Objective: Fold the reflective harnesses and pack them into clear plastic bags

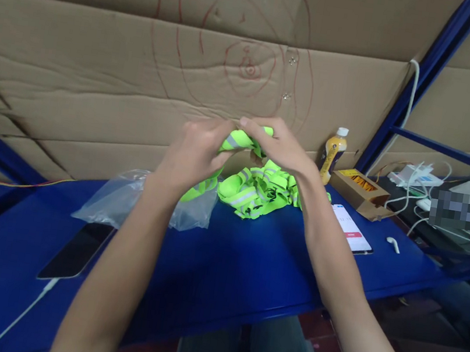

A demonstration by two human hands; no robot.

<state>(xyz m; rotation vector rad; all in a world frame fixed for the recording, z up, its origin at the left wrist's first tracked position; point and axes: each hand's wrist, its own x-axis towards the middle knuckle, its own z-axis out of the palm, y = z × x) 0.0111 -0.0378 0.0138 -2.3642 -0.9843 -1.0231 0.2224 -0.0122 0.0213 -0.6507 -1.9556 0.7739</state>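
Between my two raised hands is a neon-green reflective strap [240, 141] with a silver stripe. My left hand [196, 152] is closed around its left part, knuckles toward me. My right hand [277, 144] pinches the other end, thumb pointing left. On the blue table [221, 268] below lies a tangled heap of similar green straps [257, 191] with small dark parts. More green strap hangs under my left hand, over a clear plastic bag [112, 199]. My left hand and forearm partly cover the bag.
A dark phone [77, 252] with a white cable lies at left. To the right are a lit phone [351, 228], a white earbud [393, 244], an open cardboard box [360, 192] and a juice bottle [332, 155]. Cardboard [102, 56] walls the back; blue frame bars [425, 87] rise at right.
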